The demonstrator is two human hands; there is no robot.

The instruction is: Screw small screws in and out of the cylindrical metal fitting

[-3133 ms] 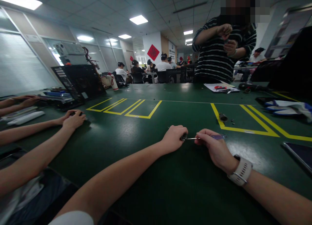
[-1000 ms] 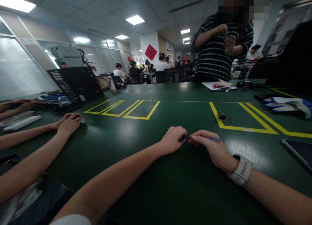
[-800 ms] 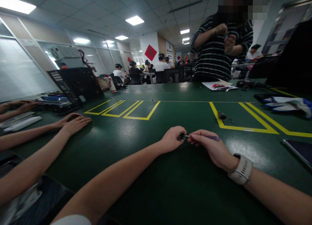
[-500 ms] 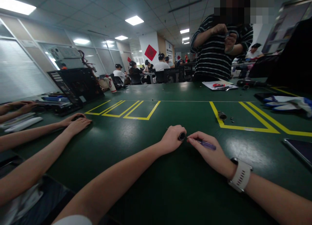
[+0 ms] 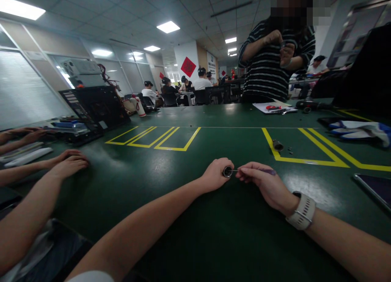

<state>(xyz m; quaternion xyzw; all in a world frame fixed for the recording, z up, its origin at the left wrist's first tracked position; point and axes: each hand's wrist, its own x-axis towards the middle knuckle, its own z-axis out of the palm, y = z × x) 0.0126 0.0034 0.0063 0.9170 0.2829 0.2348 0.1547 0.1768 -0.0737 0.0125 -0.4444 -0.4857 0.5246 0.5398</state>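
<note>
My left hand (image 5: 216,175) is closed round a dark metal cylinder (image 5: 227,171), whose round open end faces right. In my right hand (image 5: 262,180) is a thin screwdriver (image 5: 268,171) with a purple, see-through handle. Its slim shaft points left and reaches the mouth of the cylinder; how far in the tip goes I cannot tell. Both hands are low over the green table (image 5: 171,217). Farther off to the right, a similar metal cylinder (image 5: 277,145) lies on its side, with several small dark parts (image 5: 290,150) beside it.
Yellow tape lines (image 5: 314,162) mark the table. White-and-blue gloves (image 5: 357,129) and a tablet-like device (image 5: 374,190) lie at right. Across the table stands a person in a striped shirt (image 5: 265,74). A neighbour's hands (image 5: 70,162) rest at left, near an opened computer case (image 5: 96,107).
My right hand has turned, and the screwdriver's shaft now lies nearly level at the cylinder's mouth. The neighbour's hands have drawn back to the left.
</note>
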